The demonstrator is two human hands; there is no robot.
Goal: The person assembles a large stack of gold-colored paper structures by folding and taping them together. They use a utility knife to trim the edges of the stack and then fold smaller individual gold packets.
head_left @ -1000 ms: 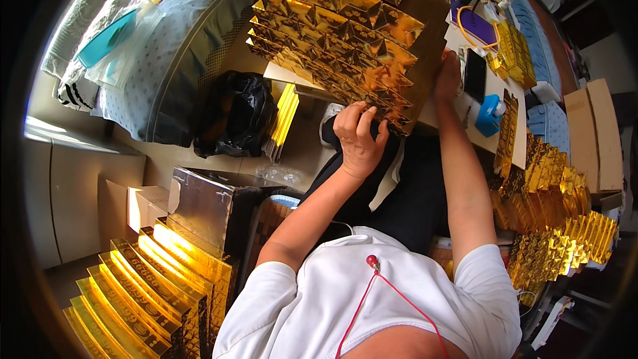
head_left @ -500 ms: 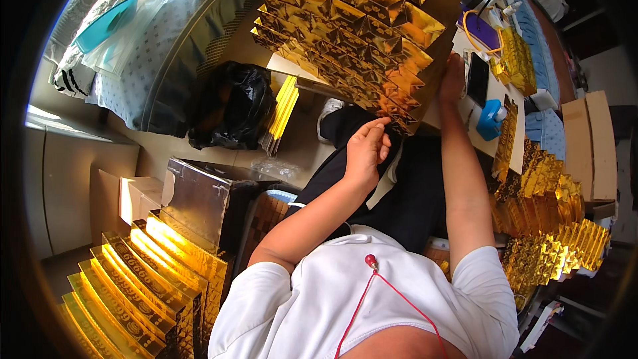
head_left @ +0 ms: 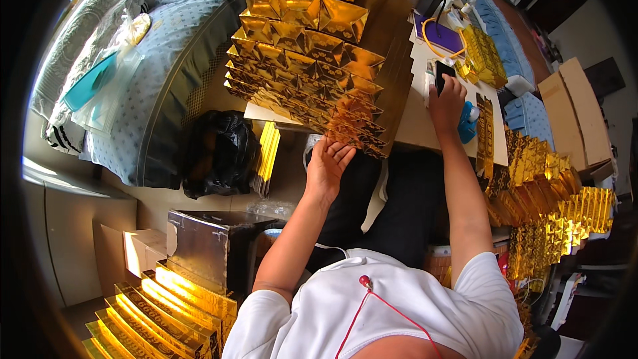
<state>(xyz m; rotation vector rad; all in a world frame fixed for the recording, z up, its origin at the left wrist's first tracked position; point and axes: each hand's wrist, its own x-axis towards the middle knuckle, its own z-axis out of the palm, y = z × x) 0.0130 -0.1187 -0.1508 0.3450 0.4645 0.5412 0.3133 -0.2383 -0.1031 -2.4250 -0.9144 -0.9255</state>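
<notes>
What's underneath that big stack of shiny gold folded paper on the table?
The gold paper stack rests on a pale board over the wooden table. The left hand is at its near lower edge. The stack covers whatever else lies beneath it.

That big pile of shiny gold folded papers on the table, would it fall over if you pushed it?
Probably yes. The pile of gold folded papers is many loose pieces in overlapping rows, so a shove would likely slide or scatter them. They look thin and hollow, so likely light and easily crushed. The left hand touches only its near edge.
</notes>
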